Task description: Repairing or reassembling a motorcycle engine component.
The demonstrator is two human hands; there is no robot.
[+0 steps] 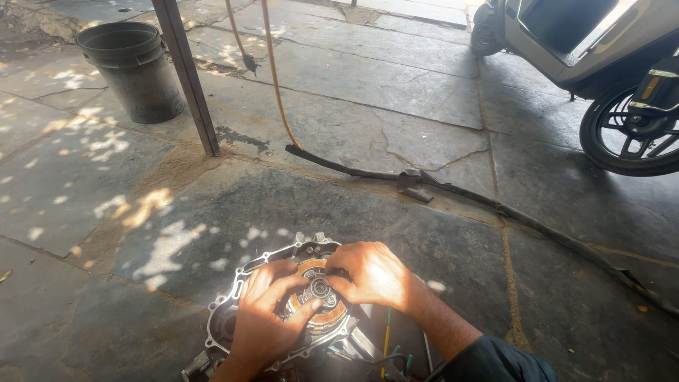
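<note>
Copper-toned stator (320, 297) pinched by left hand (265, 315) and right hand (371, 272); casing (226, 318) unclamped on stone floor (353, 127), could shift, nip fingers.

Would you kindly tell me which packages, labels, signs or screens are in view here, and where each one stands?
None can be seen: no package, label, sign or screen.
Bucket: upper left on the stone floor, round, dark grey, unmarked.
Scooter: upper right, pale body, black wheel; no sticker or display can be made out.
Engine cover: under both hands, bare grey metal.
</note>
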